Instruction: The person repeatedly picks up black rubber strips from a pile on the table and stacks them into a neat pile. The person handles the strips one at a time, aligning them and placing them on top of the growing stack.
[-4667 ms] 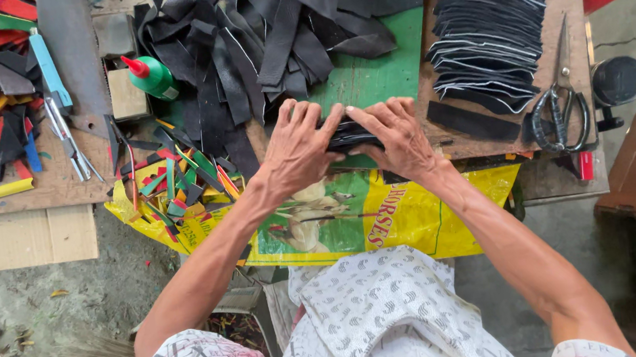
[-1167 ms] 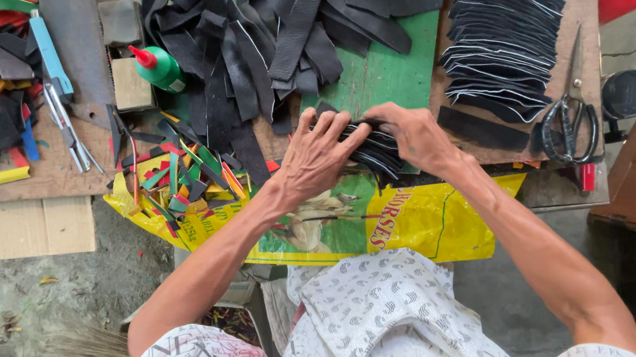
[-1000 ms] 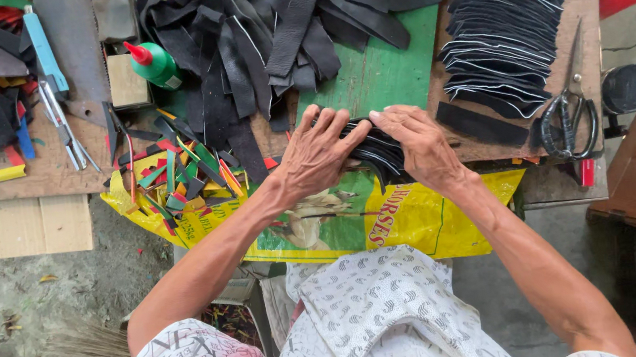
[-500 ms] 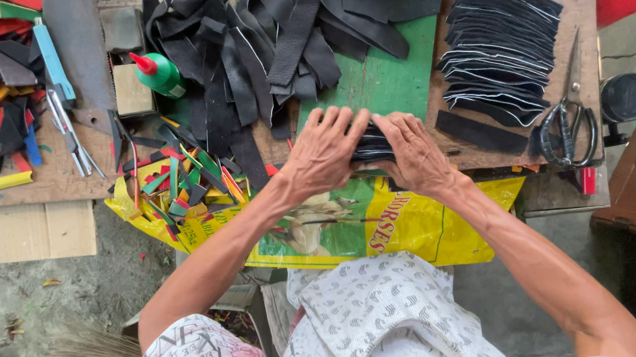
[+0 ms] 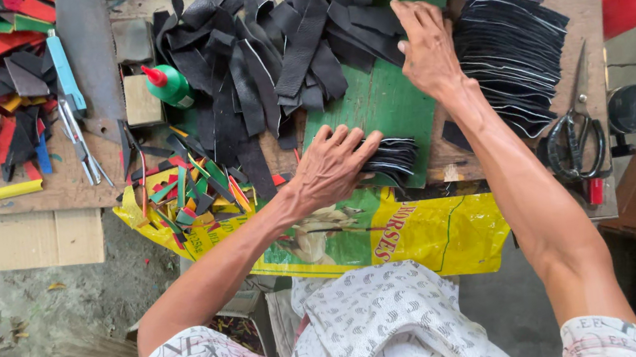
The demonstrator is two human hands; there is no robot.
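Black cut pieces (image 5: 389, 156) sit in a small stack at the near edge of the green mat (image 5: 373, 104), just under the fingertips of the left hand (image 5: 330, 167). That hand lies flat, fingers spread, pressing down on the stack without closing around anything. The right hand (image 5: 424, 47) reaches far forward, open and loose, its fingers over the heap of black strips (image 5: 271, 48) and just beside the fanned pile of black shapes (image 5: 516, 60); it holds nothing that I can make out.

Doing this well looks like a matter of keeping the left palm steady, so the stacked edges stay square while the other hand picks. The right hand does best to pinch one single piece by its end, since the strips overlap and tangle. The scissors (image 5: 579, 142) and the green glue bottle (image 5: 168, 84) lie well apart from both hands.
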